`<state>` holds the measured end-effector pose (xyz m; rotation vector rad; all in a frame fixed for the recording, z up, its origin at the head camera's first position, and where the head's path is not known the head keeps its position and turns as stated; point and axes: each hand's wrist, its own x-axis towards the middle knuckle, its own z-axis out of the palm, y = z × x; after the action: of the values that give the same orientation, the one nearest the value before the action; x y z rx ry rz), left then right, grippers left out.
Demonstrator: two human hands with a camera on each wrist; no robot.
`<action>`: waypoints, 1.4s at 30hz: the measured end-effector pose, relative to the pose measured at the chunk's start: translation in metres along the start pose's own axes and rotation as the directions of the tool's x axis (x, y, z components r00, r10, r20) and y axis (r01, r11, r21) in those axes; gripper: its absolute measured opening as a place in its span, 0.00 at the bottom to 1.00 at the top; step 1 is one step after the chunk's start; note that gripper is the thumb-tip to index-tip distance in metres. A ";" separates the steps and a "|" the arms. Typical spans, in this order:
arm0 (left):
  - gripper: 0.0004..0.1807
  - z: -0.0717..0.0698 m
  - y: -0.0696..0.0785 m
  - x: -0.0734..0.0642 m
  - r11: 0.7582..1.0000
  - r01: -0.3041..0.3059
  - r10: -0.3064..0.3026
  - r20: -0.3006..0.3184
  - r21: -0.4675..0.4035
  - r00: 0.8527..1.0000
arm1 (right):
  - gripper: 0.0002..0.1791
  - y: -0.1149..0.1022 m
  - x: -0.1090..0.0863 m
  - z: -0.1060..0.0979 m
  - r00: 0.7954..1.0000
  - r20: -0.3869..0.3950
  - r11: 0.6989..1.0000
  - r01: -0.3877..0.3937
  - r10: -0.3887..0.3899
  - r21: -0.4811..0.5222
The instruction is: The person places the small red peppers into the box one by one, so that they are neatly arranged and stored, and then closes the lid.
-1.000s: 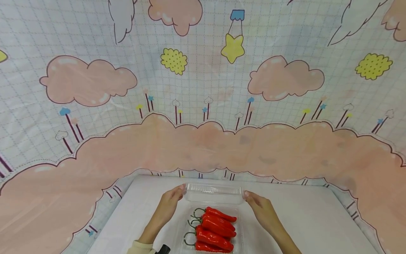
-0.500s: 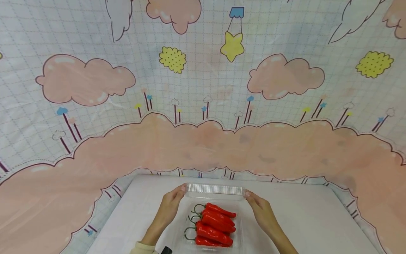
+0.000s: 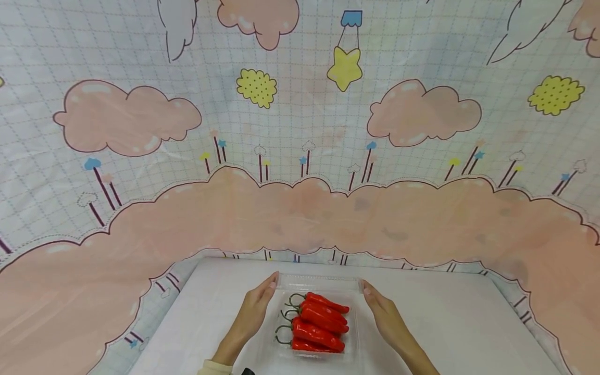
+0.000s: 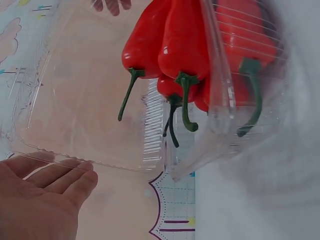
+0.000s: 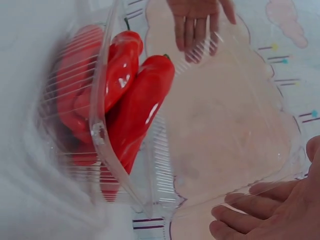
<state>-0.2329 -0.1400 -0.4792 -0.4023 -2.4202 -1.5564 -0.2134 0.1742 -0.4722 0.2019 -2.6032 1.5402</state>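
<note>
A clear plastic clamshell container (image 3: 354,333) sits on the table, its base holding several red peppers (image 3: 320,333) with green stems pointing left. Its transparent lid (image 4: 85,110) stands raised at the far side. My left hand (image 3: 250,310) is at the lid's left edge, and straight fingers (image 4: 65,175) lie along it in the left wrist view. At the opposite edge is my right hand (image 3: 386,317). In the right wrist view its fingers (image 5: 250,215) are extended along the lid's side, the thumb apart from the plastic. The left thumb is out of the left wrist view.
A white table (image 3: 450,312) spreads to both sides of the container. Behind it hangs a backdrop (image 3: 300,219) printed with clouds and stars. A dark object (image 3: 248,371) shows beside the left sleeve (image 3: 215,367) at the bottom edge.
The container with the peppers has slid a little away from me, closer to the far table edge. The raised lid has changed its tilt, with both hands staying at its sides.
</note>
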 end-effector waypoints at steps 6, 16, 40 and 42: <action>0.26 -0.002 -0.001 -0.007 0.999 0.018 -0.019 0.036 0.039 0.999 | 0.29 0.003 -0.007 0.004 0.999 -0.002 0.998 0.043 -0.043 -0.044; 0.29 -0.005 -0.001 -0.017 0.989 0.019 -0.032 0.082 0.148 0.996 | 0.30 0.007 -0.015 0.008 0.998 0.007 0.994 0.056 -0.056 -0.092; 0.32 -0.005 -0.003 -0.039 0.985 0.093 -0.112 0.133 0.142 0.985 | 0.30 0.020 -0.037 0.015 0.998 0.057 0.997 0.017 -0.013 -0.073; 0.32 -0.004 -0.004 -0.040 0.985 0.098 -0.118 0.137 0.142 0.984 | 0.31 0.021 -0.037 0.017 0.998 0.064 0.997 -0.003 0.008 -0.076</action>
<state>-0.1963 -0.1497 -0.4946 -0.3759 -2.6817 -1.4403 -0.1808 0.1718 -0.5045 0.2423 -2.7080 1.4569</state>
